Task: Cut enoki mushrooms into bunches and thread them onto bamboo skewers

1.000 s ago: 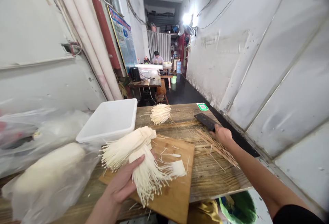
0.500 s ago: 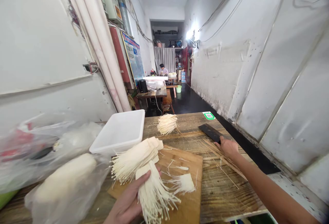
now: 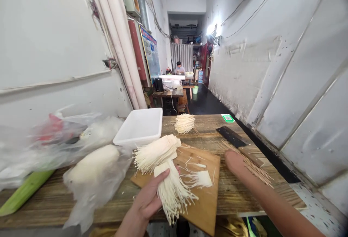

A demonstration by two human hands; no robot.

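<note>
My left hand (image 3: 153, 197) is closed around a flat bunch of enoki mushrooms (image 3: 174, 190), its thin stems and small caps fanning down over the wooden cutting board (image 3: 201, 211). Behind it, a larger pile of enoki (image 3: 156, 153) rests on the board's left corner. A small enoki piece (image 3: 202, 179) and loose strands lie to the right. My right hand (image 3: 232, 159) is over the bamboo skewers (image 3: 258, 171) beside the board; its fingers are smeared and hidden. Just beyond it lies a black cleaver (image 3: 231, 136) with a wooden handle, out of the hand.
A white plastic tub (image 3: 138, 126) stands behind the enoki. Another enoki stack (image 3: 185, 123) lies at the table's far edge. Plastic bags (image 3: 92, 179) and a long green vegetable (image 3: 25, 191) occupy the left. A person (image 3: 179, 68) sits at a far table.
My right hand has let go of the cleaver, now lying on the table, and moved left and nearer to the skewers. My left hand still holds the enoki. The view has shifted slightly.
</note>
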